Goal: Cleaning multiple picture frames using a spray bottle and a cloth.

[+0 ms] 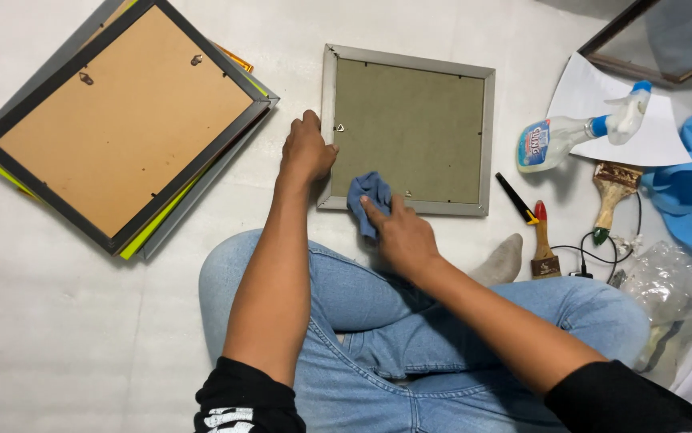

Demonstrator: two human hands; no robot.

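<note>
Right hand: the right hand (406,236) presses a small blue cloth (368,197) under its fingers onto the near rail of the silver picture frame (408,131); grasping, not released.
Left hand: the left hand (306,152) rests curled against the frame's left rail, steadying it; it holds nothing else.
Frame from the hands: it lies face down just ahead of both hands, touching each; its long axis runs left to right, slightly tilted. The right hand is nearer its near edge, the left its side edge.
Frame make: thin brushed-metal rails, a matte olive-grey backing board, small metal hanger tabs.
Cloth: soft, crumpled, folded over the rail.
Left of the left hand: a stack of larger frames (125,120), dark rails, tan fibreboard back, yellow-green edges showing beneath.
Right of the right hand: a spray bottle (582,132) on white paper, two wooden-handled brushes (612,192), a black pen, a cable, a clear plastic bag, blue fabric.
Under all: pale floor (57,337).
</note>
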